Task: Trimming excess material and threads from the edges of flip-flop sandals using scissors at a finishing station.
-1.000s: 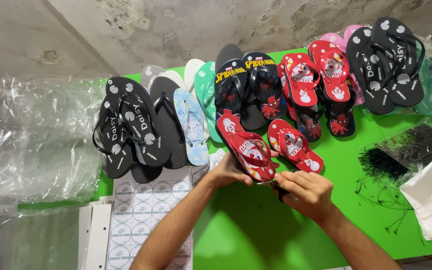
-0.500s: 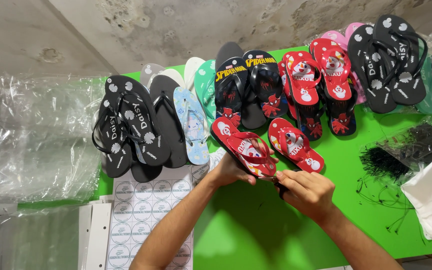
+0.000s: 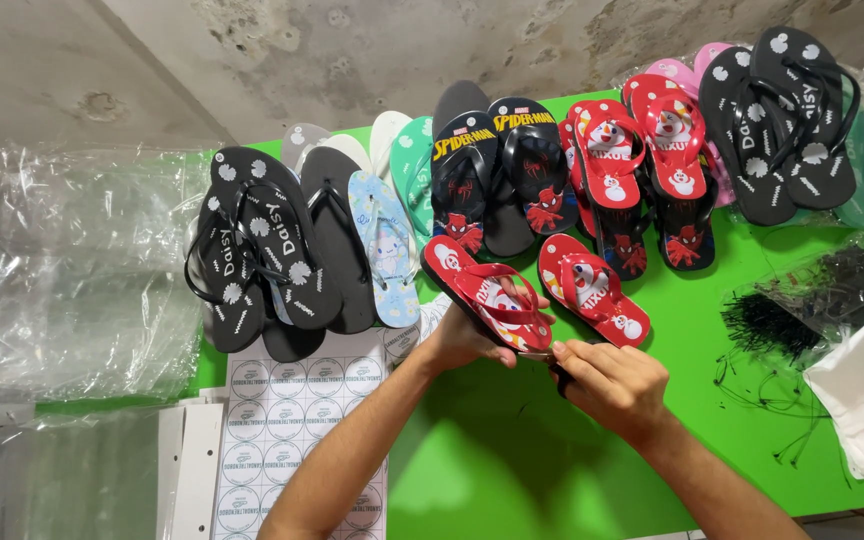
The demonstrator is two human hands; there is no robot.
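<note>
Green table [image 3: 712, 350] unchanged: both hands [image 3: 542, 365] still grip the same red flip-flop [image 3: 487, 295]

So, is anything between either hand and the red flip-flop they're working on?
Nothing visible. The left hand already grips the red flip-flop from beneath, and the right hand touches its heel end. Its mate lies beside it, clear of both.

Red flip-flop's [image 3: 492, 297] heel perhaps behind right hand [image 3: 612, 385].
</note>
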